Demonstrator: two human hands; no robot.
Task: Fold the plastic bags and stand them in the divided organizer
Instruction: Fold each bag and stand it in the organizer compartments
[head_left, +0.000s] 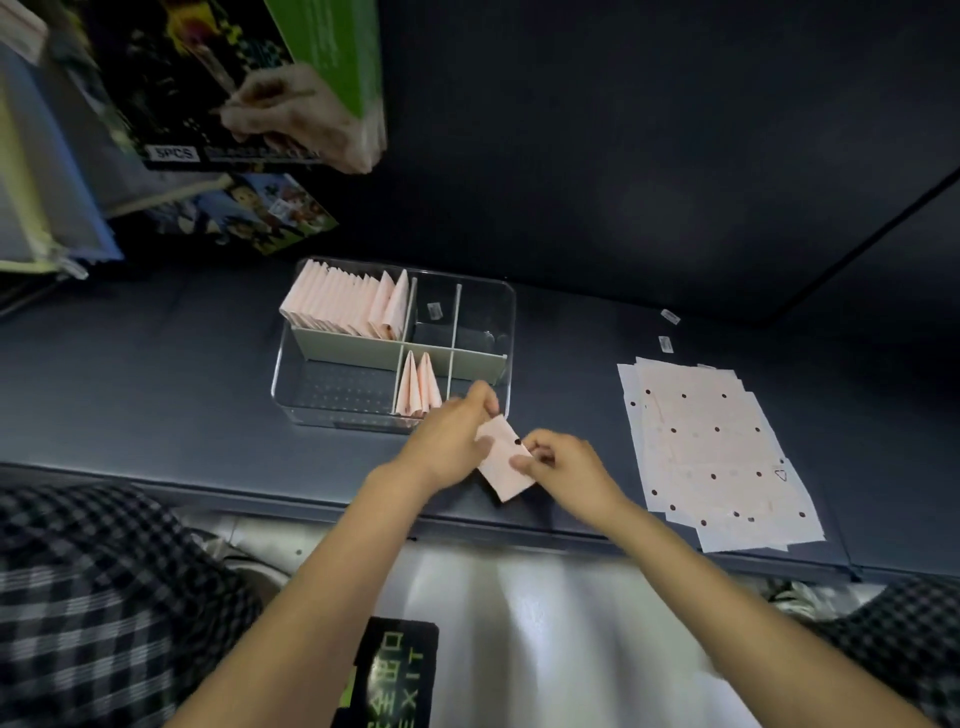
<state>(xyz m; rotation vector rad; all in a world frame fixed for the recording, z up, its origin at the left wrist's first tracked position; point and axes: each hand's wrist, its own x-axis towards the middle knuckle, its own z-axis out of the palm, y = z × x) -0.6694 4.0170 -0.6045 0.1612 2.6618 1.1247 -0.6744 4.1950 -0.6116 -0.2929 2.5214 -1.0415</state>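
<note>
Folded bag, pale pink with a black dot near its upper edge, sits between your two hands just in front of the near right corner of the organizer. Its long axis runs on a slant, from the upper left end by the organizer down to the lower right end near the edge of the dark mat. Your left hand pinches the upper left part, thumb on top, fingers curled over the far edge. Your right hand pinches the right side with thumb and curled fingers.

In the clear organizer, a long row of folded bags stands upright in the far left compartment. Two more folded bags stand on edge in the near middle compartment, tips pointing up.

To your right, a stack of flat bags with black dots lies on the mat, well apart from the organizer.
</note>
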